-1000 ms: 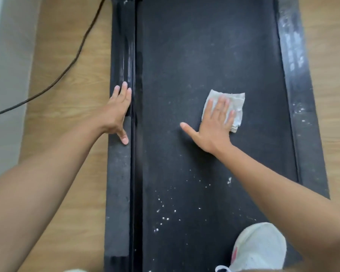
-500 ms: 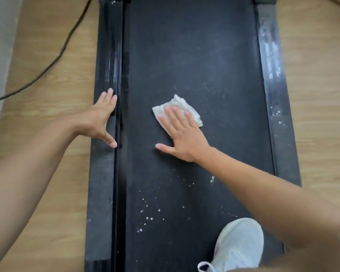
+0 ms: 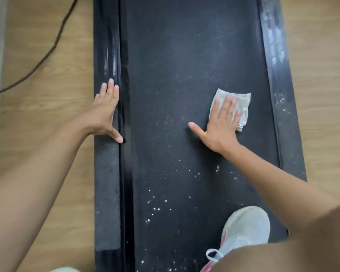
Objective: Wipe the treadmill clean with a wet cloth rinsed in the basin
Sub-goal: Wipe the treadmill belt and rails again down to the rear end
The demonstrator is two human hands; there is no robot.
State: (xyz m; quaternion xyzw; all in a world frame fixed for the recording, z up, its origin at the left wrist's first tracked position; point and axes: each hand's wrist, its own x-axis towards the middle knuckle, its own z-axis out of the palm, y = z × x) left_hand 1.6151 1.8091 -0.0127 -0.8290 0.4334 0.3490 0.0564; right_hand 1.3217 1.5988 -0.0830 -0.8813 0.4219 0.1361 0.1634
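The black treadmill belt (image 3: 175,75) runs up the middle of the view, with white specks scattered over its near part. A folded white cloth (image 3: 241,104) lies on the belt toward the right side. My right hand (image 3: 220,124) presses flat on the cloth, fingers straight and thumb spread to the left. My left hand (image 3: 104,112) rests flat on the treadmill's left side rail (image 3: 106,183), fingers straight. The basin is not in view.
The right side rail (image 3: 277,55) carries white dusty smears. A white shoe (image 3: 247,230) stands on the belt at the lower right. A dark cable (image 3: 53,46) crosses the wooden floor (image 3: 47,85) to the left of the treadmill.
My right hand has slid the cloth from the belt's left-centre back to the right side. My left hand stays on the left rail.
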